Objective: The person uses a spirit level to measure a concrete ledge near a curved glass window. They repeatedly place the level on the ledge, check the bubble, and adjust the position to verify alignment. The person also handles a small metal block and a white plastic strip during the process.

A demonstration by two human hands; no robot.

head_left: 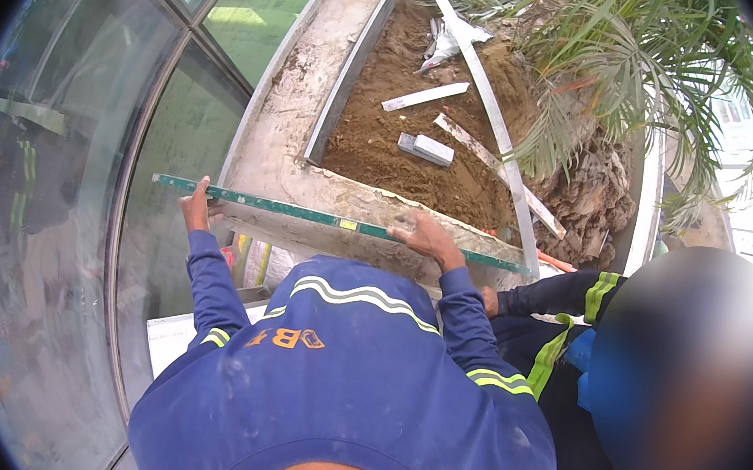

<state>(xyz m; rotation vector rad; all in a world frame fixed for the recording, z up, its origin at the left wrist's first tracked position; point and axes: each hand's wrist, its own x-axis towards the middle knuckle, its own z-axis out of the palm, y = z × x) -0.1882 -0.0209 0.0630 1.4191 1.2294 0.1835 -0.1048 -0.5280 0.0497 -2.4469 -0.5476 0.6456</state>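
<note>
A long green spirit level (301, 211) with a yellow patch lies across the near end of a rough concrete ledge (344, 190). My left hand (196, 205) is closed on it near its left end, with a finger over the top edge. Right of the middle, my right hand (431, 240) grips the same level, fingers over its far side. The level's right end reaches the foot of a long pale metal bar (497, 133), which slants across the soil. Another straight metal bar (349, 81) runs along the ledge's inner edge.
Brown soil (376, 148) fills the planter, with grey blocks (427, 149), pale strips (425, 97) and white plastic (452, 43) on it. Palm fronds (614, 67) overhang the right. A glass wall (59, 202) stands left. A co-worker (557, 346) crouches close at right.
</note>
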